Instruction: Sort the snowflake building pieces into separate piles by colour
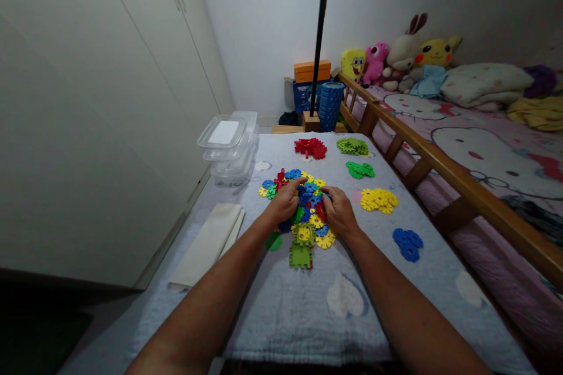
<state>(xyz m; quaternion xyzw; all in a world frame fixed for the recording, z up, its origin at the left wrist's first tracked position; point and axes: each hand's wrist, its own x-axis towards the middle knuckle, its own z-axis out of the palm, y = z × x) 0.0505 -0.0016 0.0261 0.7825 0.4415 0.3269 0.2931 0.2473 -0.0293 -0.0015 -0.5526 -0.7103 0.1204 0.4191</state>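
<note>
A mixed pile of plastic snowflake discs and square interlocking pieces (315, 221) in blue, yellow, red and green lies in the middle of the cloth-covered table (303, 316). My left hand (285, 204) rests over the pile's left side, index finger stretched out across the pieces. Its other fingers are partly hidden. At the right edge is my right hand (339, 211), its fingers curled, with a blue snowflake disc (326, 195) at the fingertips. Olive-green square pieces (301, 256) lie at the near end of the pile.
Sorted heaps lie around: red pieces (311, 148), olive squares (352, 146), green discs (359, 170), yellow discs (379, 201) and blue discs (407, 244). On the left are stacked clear plastic boxes (229, 155) and a folded cream cloth (204, 246). A wooden bed rail (422, 158) borders the right.
</note>
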